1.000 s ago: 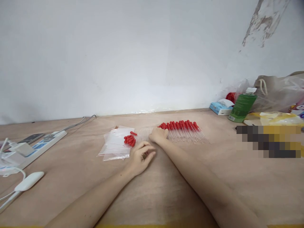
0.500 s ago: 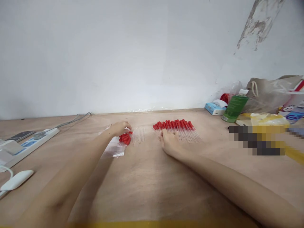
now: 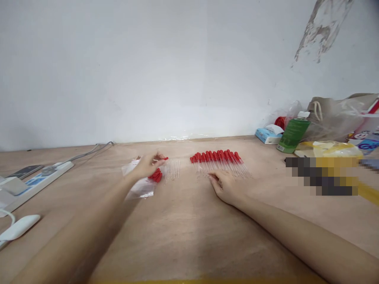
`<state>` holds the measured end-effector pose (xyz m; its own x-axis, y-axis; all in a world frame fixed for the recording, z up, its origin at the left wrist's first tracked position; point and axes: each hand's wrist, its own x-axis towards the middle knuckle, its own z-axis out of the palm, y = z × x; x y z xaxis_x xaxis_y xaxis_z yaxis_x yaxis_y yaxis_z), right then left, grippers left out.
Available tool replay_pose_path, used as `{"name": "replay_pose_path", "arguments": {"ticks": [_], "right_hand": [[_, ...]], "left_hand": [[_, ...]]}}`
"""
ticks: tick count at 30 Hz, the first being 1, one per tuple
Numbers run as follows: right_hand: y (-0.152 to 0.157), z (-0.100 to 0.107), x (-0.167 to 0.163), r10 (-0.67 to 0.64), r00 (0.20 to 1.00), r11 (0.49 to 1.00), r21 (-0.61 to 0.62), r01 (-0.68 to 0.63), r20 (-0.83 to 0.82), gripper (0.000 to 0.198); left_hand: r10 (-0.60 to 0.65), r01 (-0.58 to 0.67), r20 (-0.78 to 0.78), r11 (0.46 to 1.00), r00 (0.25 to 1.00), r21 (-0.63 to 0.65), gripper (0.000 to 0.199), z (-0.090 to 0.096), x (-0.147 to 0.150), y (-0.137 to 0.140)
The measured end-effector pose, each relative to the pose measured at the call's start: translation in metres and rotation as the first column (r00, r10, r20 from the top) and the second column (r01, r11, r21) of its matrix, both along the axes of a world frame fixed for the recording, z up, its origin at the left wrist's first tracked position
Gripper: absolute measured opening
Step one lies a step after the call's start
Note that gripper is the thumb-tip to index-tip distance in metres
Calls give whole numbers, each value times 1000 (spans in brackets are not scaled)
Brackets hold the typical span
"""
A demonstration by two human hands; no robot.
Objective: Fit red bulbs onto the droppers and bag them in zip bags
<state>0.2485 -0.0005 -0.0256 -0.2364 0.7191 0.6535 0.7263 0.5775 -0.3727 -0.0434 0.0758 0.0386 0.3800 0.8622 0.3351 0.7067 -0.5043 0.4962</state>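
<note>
The left hand pinches a red cap near plastic bags; the right hand, well apart, grip unclear, is by red-topped tubes toward the surface's back edge

This is looking like a makeshift work corner, whether in a home or small workshop being unclear. A brown worktop is meeting a white wall with a flaking patch; a power strip, tissue pack, green bottle and plastic bag are sharing it with red-topped tubes.
</note>
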Motion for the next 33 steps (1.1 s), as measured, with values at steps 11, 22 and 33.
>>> {"name": "replay_pose_path", "arguments": {"ticks": [11,22,33], "right_hand": [[-16,4,-5,209,965,975,44,-218,160,29],[-20,13,-11,257,941,963,18,-268,222,26],[-10,10,-7,315,916,947,-18,-321,249,23]], "left_hand": [[-134,190,244,957,960,-220,27,-52,48,-78],[-118,134,127,984,985,-118,29,-47,50,-82],[-311,321,106,942,944,-94,23,-40,55,-93]]}}
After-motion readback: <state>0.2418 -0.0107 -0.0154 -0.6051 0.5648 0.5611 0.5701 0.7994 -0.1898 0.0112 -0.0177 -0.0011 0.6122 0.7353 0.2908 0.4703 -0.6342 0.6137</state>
